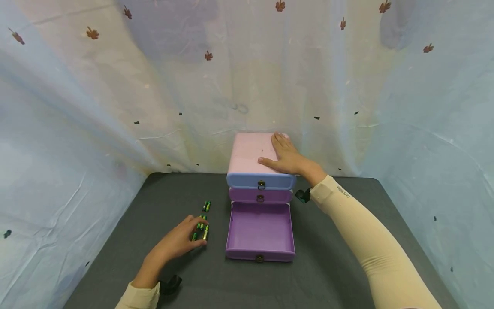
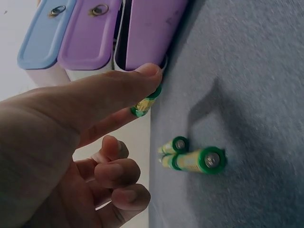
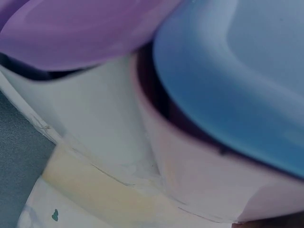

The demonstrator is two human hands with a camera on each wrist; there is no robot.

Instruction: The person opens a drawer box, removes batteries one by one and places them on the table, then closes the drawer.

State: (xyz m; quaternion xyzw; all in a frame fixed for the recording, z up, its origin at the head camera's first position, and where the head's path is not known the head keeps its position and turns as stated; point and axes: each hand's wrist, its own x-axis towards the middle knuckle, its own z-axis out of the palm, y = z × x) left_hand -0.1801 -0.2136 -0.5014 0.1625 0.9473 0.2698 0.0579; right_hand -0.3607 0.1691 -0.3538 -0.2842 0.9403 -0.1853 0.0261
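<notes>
My left hand [image 1: 179, 240] is low over the table's left side, pinching a green and yellow battery [image 2: 146, 102] between thumb and index finger. Its other fingers curl loosely in the left wrist view. Several more batteries [image 1: 206, 206] lie close by, some under the fingers; in the left wrist view a few of these batteries [image 2: 199, 160] show their metal ends. My right hand [image 1: 287, 156] rests with spread fingers on the pink top of a small drawer cabinet [image 1: 248, 150]. The cabinet's bottom purple drawer [image 1: 260, 227] is pulled out, with nothing inside.
Above the pulled-out drawer sit a purple drawer [image 1: 247, 196] and a blue drawer [image 1: 243, 181], each with a ring pull. All stands on a dark grey table [image 1: 328, 266]. A pale curtain [image 1: 185, 86] hangs behind and along both sides.
</notes>
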